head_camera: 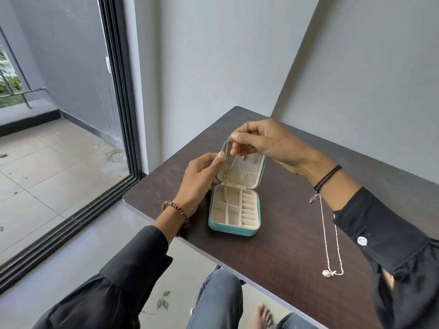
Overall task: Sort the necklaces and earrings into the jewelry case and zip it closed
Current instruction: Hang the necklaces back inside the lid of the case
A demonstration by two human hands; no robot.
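A thin necklace (229, 157) hangs doubled over the open lid of the teal jewelry case (234, 230), its small pendant dangling against the lid's lining. The right hand (266, 143) pinches the top of the chain between thumb and fingers. The left hand (202, 176), fingers curled, holds the chain lower down with its thumb. The case sits on the dark surface (273, 257), its 2 halves open flat. A beaded necklace (331, 233) lies well to its right.
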